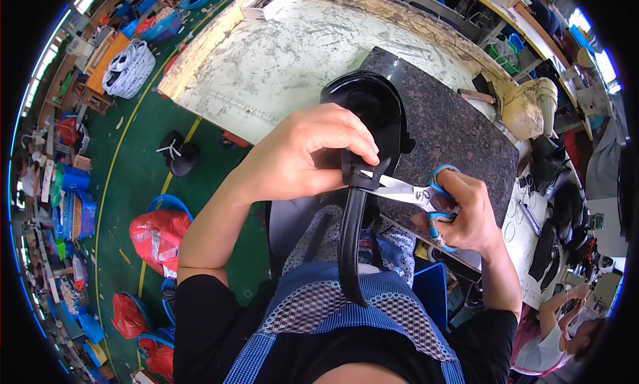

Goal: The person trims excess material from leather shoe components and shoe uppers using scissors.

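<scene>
Basically one view only, head camera looking down. Left hand (303,158) is curled tight around a black shoe upper (365,108), thumb and fingers pinching its dark edge just above where a long black strap (351,244) hangs down toward the lap. Right hand (466,214) is closed through the blue handles of a pair of scissors (413,194), fingers in the loops. The silver blades point left toward the left hand, tips touching the black material right under the left fingertips; cannot tell how far apart the blades are. The shoe upper sits above and between both hands, its rounded glossy part rising past the left knuckles. Behind the hands lies a dark speckled stone slab (446,131) on a pale, scuffed worktable (279,58). Below the hands is a blue checked apron (319,304) with a mesh panel, the strap trailing over it. Left of the left forearm, down on the green floor (126,164), sit red plastic bags (156,234) and blue baskets. Right of the right hand, black shoe pieces (552,211) are spread on a white bench, and another person's arm (559,304) shows at the lower right edge.
</scene>
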`<action>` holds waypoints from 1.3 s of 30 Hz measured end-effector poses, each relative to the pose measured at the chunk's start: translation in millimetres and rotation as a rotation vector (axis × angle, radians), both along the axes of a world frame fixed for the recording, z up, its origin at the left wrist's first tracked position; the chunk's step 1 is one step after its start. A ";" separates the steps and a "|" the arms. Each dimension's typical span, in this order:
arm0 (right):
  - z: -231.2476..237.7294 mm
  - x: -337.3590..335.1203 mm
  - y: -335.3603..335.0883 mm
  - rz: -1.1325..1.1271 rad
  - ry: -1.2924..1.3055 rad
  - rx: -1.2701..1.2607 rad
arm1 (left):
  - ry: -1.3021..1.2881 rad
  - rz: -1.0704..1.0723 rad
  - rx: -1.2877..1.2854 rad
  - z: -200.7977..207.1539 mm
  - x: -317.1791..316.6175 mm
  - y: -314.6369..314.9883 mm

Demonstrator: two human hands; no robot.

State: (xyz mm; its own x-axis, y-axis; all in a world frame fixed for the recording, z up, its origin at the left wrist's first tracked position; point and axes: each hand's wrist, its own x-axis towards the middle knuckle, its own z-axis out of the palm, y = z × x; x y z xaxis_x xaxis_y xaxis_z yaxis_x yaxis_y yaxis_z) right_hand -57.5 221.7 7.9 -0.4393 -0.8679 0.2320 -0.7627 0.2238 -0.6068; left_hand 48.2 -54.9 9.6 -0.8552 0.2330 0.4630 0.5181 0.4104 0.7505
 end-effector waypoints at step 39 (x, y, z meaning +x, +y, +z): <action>0.2 9.8 27.7 0.050 -0.879 0.149 | -0.179 0.036 0.600 -27.3 14.3 18.9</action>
State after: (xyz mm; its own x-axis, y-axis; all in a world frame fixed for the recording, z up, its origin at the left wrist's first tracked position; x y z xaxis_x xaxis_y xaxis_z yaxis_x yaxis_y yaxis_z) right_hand -47.7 249.4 8.1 -0.3659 -0.8849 -0.2881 -0.0462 0.3265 -0.9441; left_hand 62.5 -36.0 -17.7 -0.9340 -0.0535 0.3533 0.3570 -0.0950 0.9293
